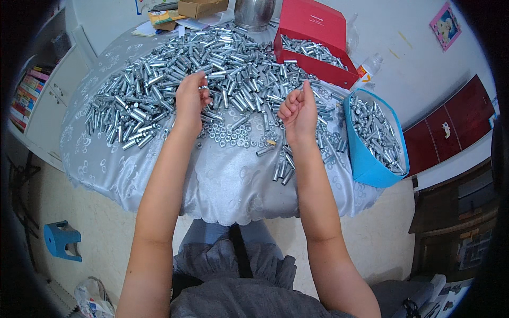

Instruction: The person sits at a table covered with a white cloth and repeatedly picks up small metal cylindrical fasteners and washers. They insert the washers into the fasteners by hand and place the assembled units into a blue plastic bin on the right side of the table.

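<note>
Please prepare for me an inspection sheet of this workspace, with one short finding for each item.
Surface: silvery patterned tablecloth, scalloped along the front edge.
Work pieces: metal cylinders piled across it; small rings nearer the front; more cylinders in the red box and blue bin.
Clutter: metal pot, cardboard box, papers, plastic bottle.
Grip: left hand and right hand both curled over the spread; whether either holds anything is unclear.
Cables: nothing clearly seen.
Surroundings: blue stool on the floor and books, both at left.

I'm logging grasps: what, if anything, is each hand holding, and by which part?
Can't tell: nothing shows in the left hand or right hand, but curled fingers could hide something small.
</note>
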The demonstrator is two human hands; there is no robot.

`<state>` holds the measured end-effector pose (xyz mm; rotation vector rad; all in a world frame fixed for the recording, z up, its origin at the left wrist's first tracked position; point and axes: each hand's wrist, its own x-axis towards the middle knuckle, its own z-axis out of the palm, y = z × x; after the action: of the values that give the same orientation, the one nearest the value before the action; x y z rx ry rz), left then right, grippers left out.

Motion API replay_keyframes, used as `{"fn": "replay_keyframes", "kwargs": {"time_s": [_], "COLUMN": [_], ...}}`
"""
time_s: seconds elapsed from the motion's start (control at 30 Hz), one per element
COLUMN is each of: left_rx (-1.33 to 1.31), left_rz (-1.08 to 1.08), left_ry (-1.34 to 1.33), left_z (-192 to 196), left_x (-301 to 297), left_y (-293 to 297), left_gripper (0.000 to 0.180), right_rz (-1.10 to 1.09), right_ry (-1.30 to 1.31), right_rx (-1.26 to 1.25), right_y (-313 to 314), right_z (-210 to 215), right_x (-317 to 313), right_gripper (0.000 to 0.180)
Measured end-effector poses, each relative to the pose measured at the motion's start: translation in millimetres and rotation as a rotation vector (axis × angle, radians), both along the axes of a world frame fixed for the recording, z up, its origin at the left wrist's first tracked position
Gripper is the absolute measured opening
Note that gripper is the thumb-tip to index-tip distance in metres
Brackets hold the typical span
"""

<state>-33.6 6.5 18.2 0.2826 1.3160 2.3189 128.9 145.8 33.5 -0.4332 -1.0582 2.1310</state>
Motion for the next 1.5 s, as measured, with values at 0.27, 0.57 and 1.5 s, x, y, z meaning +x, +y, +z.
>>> {"fn": "replay_keyframes", "kwargs": {"time_s": [0.27,0.57,1.5], "left_rx": [-0.471,-0.755,-0.496], "left_rz": [0.05,-0.192,-0.299], "left_ry": [0.99,1.425,1.757], "left_z": [-12,-10,-19], "left_x": [25,38,50], "left_y": [8,2,16], "left_gripper": [0.019,0.021,0.021], "right_rz": [-0.01,-0.029,-0.433], "right_ry": [0.024,0.004,-1.031], "right_rx": [-0.045,-0.043,1.392], "right_y": [6,7,13], "right_z": [-6,-6,-15], "right_x": [0,0,12], "right_gripper": [0.039,0.034,0.011]}}
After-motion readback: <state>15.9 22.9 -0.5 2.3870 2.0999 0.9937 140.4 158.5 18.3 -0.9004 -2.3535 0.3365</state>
